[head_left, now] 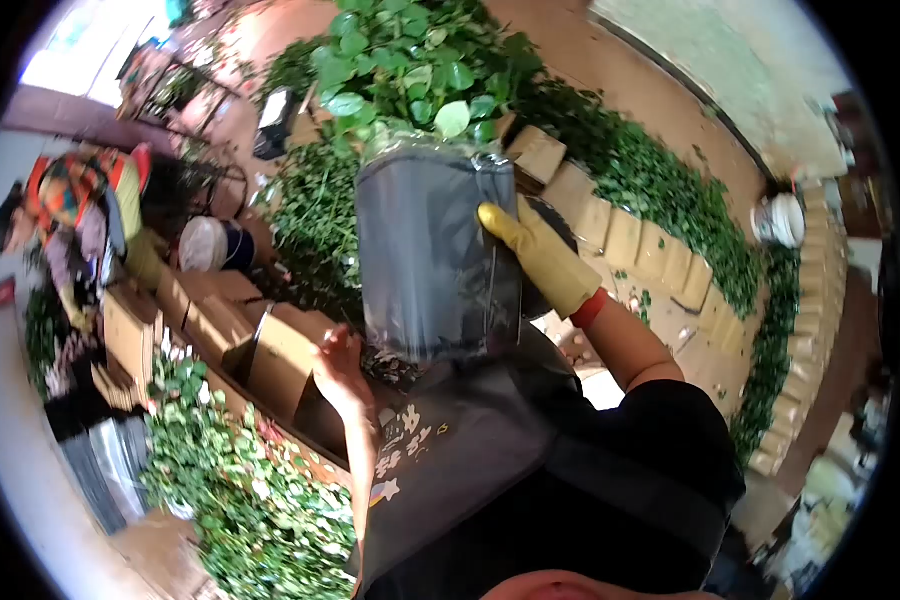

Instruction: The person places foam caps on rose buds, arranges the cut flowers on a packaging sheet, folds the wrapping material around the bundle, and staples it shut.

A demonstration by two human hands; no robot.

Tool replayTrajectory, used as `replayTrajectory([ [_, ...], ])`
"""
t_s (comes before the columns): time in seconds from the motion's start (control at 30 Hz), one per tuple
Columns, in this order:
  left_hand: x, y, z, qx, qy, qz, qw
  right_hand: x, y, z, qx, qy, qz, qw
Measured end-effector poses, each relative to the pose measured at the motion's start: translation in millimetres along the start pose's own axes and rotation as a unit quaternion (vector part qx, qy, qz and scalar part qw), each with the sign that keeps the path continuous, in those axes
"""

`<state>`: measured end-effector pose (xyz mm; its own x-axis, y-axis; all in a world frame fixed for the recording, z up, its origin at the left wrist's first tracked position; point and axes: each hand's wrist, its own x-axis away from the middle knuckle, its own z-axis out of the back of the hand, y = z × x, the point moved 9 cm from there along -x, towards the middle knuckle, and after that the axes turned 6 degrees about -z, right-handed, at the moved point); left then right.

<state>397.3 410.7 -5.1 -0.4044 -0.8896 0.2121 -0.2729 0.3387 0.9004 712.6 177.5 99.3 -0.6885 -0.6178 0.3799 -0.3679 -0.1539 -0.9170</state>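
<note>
My right hand [545,262], in a yellow rubber glove with a red cuff, grips the right side of a wrapped bundle [435,255]. Its thumb lies across the dark grey sleeve, and its other fingers are hidden behind. Clear film shows along the sleeve's upper edge. Broad green leaves [405,75] appear directly beyond that edge; whether they belong to the bundle I cannot tell. Bare and slightly blurred, my left hand [340,362] is low and left of the bundle, apart from it. Its fingers are loosely bent and apart, with nothing visible in them, near cardboard pieces [285,355].
At left a co-worker [90,205] bends over cardboard and leafy stems. White buckets [203,243] [778,220] stand on both sides. Leafy stems [255,490] lie at lower left. Rows of brown-wrapped bundles [640,250] with leaves line the floor at right.
</note>
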Motion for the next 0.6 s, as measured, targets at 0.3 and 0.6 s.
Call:
replayTrajectory([
  [0.3,81,-135,224,-0.447,-0.006,0.184,0.875,33,27,239,0.341,0.276,-0.023,0.899],
  [0.6,101,-123,200,-0.534,-0.152,0.16,0.816,137,155,362,0.132,0.405,-0.133,0.895],
])
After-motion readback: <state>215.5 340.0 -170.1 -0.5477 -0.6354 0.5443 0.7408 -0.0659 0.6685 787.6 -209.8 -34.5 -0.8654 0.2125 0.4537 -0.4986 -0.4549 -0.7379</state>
